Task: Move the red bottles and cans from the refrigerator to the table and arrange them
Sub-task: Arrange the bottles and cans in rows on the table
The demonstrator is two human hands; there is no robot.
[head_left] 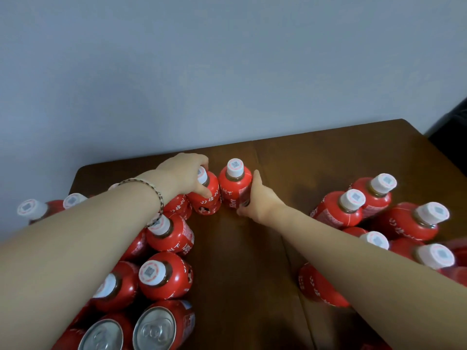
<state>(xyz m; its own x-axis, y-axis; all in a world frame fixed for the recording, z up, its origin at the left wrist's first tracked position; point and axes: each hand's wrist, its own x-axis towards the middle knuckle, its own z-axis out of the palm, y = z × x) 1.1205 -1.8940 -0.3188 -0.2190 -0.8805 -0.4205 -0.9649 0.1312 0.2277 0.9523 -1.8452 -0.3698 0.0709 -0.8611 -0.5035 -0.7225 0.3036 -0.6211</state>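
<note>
Two red bottles are held upright, just beside each other, near the far edge of a brown bench [328, 157]. The left hand [187, 178] is curled over the neck of the left bottle [207, 198], with the fingers across its white cap and the thumb pressed on the red shoulder. The right hand [255, 200] is wrapped round the body of the right bottle [233, 185] from its right side, and that cap is left uncovered. Whether the two bottles touch cannot be told.

A left group [164, 274] of like bottles is packed close together under the left forearm. Two silver-topped red cans [156, 327] are set at its near end. A right group [414, 223] of bottles is gathered under and beyond the right forearm, well apart from the left group.

The caps [235, 167] are printed with a pink ring round a small square code, too blurred to be read. White Chinese characters are seen on the red labels, and a few white Latin letters on some, none sharp enough to be read with certainty. No brand can be made out on the cans.

A thin beaded bracelet [154, 195] is worn on the left wrist. A plain grey wall [227, 59] is seen behind the bench.
</note>
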